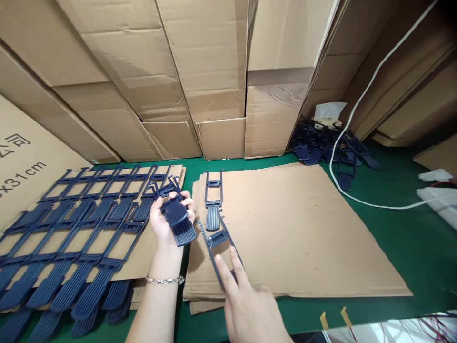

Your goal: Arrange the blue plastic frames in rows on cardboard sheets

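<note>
My left hand (167, 214) is closed around several dark blue plastic frames with ribbed pads (175, 212), held above the gap between two cardboard stacks. My right hand (250, 297) has its index and middle fingers stretched out over one such frame (216, 238), which lies slanted on the right-hand cardboard sheet (303, 228). The lower end of that frame is hidden beneath my fingers. Just beyond it, a second frame (213, 190) lies straight, its ribbed pad towards me and close to the slanted one.
On the left, rows of overlapping blue frames (89, 233) cover another cardboard stack (143, 262). A heap of loose frames (317, 143) sits at the back right of the green table (392, 238). A white cable (333, 157) loops past it. Cardboard boxes (214, 71) wall off the back.
</note>
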Motion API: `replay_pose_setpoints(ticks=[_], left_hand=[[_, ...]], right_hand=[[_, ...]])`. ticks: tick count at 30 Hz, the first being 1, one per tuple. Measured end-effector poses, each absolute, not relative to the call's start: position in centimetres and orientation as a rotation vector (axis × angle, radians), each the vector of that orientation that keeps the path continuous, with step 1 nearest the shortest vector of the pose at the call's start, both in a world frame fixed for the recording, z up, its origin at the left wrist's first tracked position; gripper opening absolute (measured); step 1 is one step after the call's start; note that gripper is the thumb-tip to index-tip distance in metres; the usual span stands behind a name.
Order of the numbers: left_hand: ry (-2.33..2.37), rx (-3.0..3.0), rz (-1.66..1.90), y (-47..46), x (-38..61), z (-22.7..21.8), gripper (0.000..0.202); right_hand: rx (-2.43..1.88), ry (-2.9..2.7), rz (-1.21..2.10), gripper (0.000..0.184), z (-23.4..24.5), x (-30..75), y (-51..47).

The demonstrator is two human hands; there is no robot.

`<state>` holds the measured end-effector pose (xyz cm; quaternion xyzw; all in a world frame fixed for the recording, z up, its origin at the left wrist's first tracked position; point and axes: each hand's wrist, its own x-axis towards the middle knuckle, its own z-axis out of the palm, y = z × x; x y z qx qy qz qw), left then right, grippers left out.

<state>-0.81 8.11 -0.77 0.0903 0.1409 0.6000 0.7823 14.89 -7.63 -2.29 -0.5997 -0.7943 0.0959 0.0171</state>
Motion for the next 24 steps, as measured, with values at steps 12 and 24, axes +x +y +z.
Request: replay_pose_setpoints(ticks=[12, 24], left_hand=[[0.251, 0.239, 1.247, 7.7, -0.8, -0.4, 0.017], [0.331, 0.318, 1.258, 7.5, -0.1, -0.3, 0.015]], right_hand=[[-2.105, -2.434, 0.681, 0.083, -0.4, 11.6, -4.7], [-1.398, -2.484, 0.442, 0.056, -2.1, 17.2, -1.6]])
